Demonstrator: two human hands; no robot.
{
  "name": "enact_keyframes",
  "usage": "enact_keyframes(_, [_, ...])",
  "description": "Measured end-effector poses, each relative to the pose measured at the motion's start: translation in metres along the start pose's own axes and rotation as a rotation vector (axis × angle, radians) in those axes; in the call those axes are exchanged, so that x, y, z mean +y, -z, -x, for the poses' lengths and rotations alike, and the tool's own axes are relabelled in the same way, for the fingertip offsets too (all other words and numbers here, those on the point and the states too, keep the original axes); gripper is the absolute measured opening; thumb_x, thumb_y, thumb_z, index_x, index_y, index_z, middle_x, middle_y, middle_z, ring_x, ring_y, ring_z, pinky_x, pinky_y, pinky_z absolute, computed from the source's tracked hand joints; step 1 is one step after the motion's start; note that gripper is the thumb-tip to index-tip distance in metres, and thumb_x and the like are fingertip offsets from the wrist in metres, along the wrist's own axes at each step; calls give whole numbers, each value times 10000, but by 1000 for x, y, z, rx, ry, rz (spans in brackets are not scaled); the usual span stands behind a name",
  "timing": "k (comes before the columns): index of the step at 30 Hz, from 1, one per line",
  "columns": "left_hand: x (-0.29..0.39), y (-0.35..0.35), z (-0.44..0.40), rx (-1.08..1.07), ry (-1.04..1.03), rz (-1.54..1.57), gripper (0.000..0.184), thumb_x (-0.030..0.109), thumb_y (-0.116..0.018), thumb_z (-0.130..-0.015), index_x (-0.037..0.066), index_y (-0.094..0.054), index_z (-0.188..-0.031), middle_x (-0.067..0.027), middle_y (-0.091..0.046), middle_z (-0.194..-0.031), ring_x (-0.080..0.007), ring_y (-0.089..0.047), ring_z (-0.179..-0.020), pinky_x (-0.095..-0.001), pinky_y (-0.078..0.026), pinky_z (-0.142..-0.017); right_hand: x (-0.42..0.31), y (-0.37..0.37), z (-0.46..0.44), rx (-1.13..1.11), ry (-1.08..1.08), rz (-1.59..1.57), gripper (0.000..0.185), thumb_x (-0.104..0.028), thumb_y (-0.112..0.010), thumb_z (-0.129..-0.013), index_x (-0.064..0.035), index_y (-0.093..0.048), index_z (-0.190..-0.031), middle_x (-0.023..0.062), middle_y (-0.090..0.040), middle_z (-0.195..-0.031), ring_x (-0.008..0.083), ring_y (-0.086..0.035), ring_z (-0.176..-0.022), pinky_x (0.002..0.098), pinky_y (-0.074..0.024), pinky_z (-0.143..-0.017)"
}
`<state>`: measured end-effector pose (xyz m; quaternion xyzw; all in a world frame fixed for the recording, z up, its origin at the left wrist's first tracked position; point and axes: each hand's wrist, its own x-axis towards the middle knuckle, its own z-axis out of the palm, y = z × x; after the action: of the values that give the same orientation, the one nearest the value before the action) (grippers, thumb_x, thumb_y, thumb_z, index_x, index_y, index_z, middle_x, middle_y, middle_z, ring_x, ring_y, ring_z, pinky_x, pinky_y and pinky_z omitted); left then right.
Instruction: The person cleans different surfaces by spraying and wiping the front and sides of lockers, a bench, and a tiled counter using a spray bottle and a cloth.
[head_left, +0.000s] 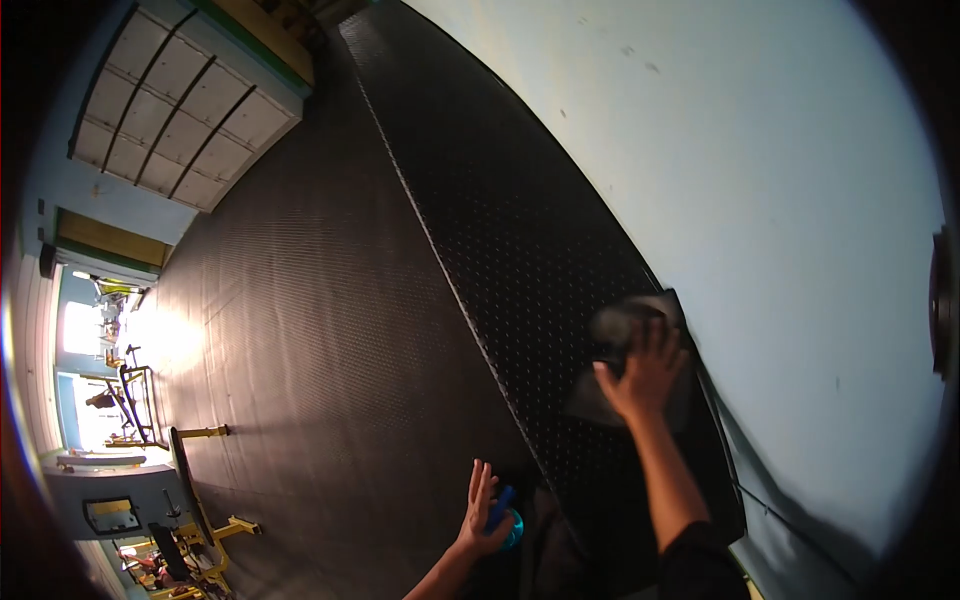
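My right hand presses down with its fingers spread on a dark grey cloth, which is smeared by motion. The cloth lies on a black textured mat strip beside the pale wall. A duller, lighter patch shows on the mat around this hand. Lower down, my left hand has its long fingers raised. It holds a blue bottle, apparently a spray bottle, against the palm and thumb. Part of the bottle is hidden behind the hand.
Dark rubber flooring spreads to the left of the strip's raised edge. Yellow-framed gym equipment stands at lower left. A panelled white cabinet is at upper left. The light blue wall borders the mat on the right.
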<state>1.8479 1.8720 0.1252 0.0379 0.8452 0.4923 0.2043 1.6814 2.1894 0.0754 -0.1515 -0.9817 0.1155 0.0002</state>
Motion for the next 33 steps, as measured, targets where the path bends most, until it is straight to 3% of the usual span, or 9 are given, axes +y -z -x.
enact_keyframes(4, [2, 2, 18, -25, -39, -24, 1044, -15, -657, -781, 93, -110, -1664, -240, -64, -1710, -388, -498, -1392, -469, -562, -964, -72, -28, 96, -51, 309, -148, 875, -593, -700, -811, -202, -454, -1554, 152, -384, -1619, 430, -357, -1469, 662, -269, -1180])
enact_keyframes(7, [-4, -5, 13, 16, -46, 23, 1030, 31, -680, -787, 83, -133, -1659, -270, -43, -1703, -418, -466, -1414, -449, -566, -952, -35, -43, 166, -137, 595, -61, 858, -680, -654, -806, -245, -494, -1528, 119, -412, -1598, 411, -388, -1456, 672, -273, -1173])
enact_keyframes(14, [-8, -4, 19, -13, 31, 59, 1083, 38, -680, -767, 88, -76, -1663, -276, -43, -1701, -428, -436, -1434, -443, -568, -934, 130, 16, 111, -280, 225, 181, 959, -564, -734, -788, -214, -368, -1603, 107, -297, -1661, 394, -221, -1548, 638, -240, -1199])
enact_keyframes(16, [-17, -6, 20, -53, -15, 40, 1106, 43, -681, -762, 107, -48, -1667, -255, -35, -1708, -422, -436, -1434, -447, -566, -934, 102, 4, 79, -98, -47, 31, 1004, -538, -712, -828, -189, -245, -1646, 134, -232, -1692, 419, -219, -1544, 637, -199, -1221])
enact_keyframes(18, [-16, -12, 22, -93, 10, 47, 1107, 42, -678, -759, 111, -48, -1667, -248, -38, -1710, -421, -440, -1430, -451, -565, -937, 61, -43, 67, 2, -139, 592, 947, -502, -644, -912, -206, -154, -1666, 125, -172, -1716, 410, -224, -1543, 631, -174, -1232])
enact_keyframes(22, [-13, -26, 34, -128, -8, 42, 1099, 37, -664, -750, 107, -61, -1666, -251, -56, -1708, -428, -437, -1432, -470, -562, -951, -27, -13, 132, -246, 133, -78, 729, -508, -556, -986, -213, -342, -1617, 106, -302, -1673, 357, -263, -1538, 630, -180, -1228])
enact_keyframes(26, [-15, -34, 47, -97, -88, 55, 1093, 39, -658, -742, 101, -76, -1665, -261, -63, -1704, -439, -433, -1432, -486, -560, -959, 14, -5, 263, -276, 324, -140, 757, -600, -617, -920, -307, -402, -1585, 49, -367, -1645, 350, -308, -1521, 636, -177, -1227])
enact_keyframes(28, [-15, -32, 58, -78, -65, 115, 1092, 40, -659, -736, 95, -86, -1664, -270, -58, -1701, -444, -428, -1434, -495, -559, -966, 57, 30, 292, -540, 230, -143, 848, -599, -705, -834, -328, -400, -1577, 77, -364, -1639, 392, -298, -1524, 667, -170, -1217])
enact_keyframes(33, [-30, -29, 94, -91, -29, 48, 1114, 43, -667, -725, 125, -83, -1670, -238, -61, -1712, -432, -435, -1433, -479, -556, -950, 148, 44, 248, -312, -101, 159, 961, -378, -743, -818, -192, -272, -1634, 126, -248, -1690, 408, -194, -1560, 632, -157, -1237])
